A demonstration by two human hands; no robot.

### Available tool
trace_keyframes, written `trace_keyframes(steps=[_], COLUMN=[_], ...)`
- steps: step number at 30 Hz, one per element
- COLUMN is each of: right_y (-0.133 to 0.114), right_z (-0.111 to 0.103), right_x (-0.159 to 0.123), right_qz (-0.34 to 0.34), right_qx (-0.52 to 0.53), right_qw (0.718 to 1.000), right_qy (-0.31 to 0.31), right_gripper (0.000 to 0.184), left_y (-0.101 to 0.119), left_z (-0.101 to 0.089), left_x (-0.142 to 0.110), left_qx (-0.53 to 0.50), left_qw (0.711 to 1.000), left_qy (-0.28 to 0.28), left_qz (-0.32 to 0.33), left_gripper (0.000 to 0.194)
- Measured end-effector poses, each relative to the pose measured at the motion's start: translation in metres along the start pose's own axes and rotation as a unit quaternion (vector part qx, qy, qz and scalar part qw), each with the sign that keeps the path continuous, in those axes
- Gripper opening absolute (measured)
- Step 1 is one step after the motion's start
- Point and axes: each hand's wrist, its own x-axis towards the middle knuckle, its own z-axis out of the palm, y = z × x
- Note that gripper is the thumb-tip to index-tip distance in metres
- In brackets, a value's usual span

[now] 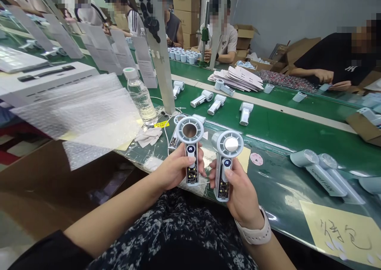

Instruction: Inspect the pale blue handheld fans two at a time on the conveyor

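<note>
In my left hand (178,163) is a light-blue handheld fan (191,131), held upright with my thumb on the front of its handle. My right hand (242,186) grips a second handheld fan (230,144), tilted slightly, its thumb also on the handle front. Both small displays read 20, and bare circuit boards show below them. The two fans are side by side, a little apart, above the near table edge. Just behind the left one, another fan (173,142) with an exposed board lies on the table, partly hidden.
Several fans (216,104) lie on the green conveyor (268,119). A water bottle (139,95) stands by a metal post (163,64), near bubble wrap (98,111). At right are wrapped fans (326,179) and a yellow handwritten sheet (342,234). Co-workers sit across the line.
</note>
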Motion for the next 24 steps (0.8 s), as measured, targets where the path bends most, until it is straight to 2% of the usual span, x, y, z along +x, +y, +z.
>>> trace_keyframes(steps=[3, 7, 14, 17, 24], right_y=[0.0041, 0.0056, 0.0058, 0.0066, 0.0067], right_z=[-0.0021, -0.0054, -0.0039, -0.0039, -0.0041], right_x=[-0.0016, -0.0038, -0.0002, -0.0002, -0.0008], right_qz=[0.0, -0.029, -0.033, -0.033, -0.051], right_qx=[0.008, 0.008, 0.016, 0.022, 0.012], right_qw=[1.0, 0.998, 0.999, 0.999, 0.998], right_qy=[-0.014, -0.06, -0.028, -0.019, -0.026], right_gripper=[0.03, 0.029, 0.023, 0.024, 0.024], left_y=[-0.0022, -0.0016, -0.0025, -0.0045, -0.006], left_z=[-0.0026, -0.0044, -0.0072, -0.0069, -0.0064], left_x=[0.0008, -0.0007, 0.0021, 0.002, 0.0009], left_qx=[-0.014, 0.015, 0.123, 0.123, 0.13], left_qw=[1.0, 1.0, 0.991, 0.991, 0.991], left_qy=[0.018, -0.002, -0.02, -0.026, 0.002], left_qz=[-0.004, 0.002, 0.039, 0.035, 0.012], left_gripper=[0.036, 0.037, 0.029, 0.031, 0.025])
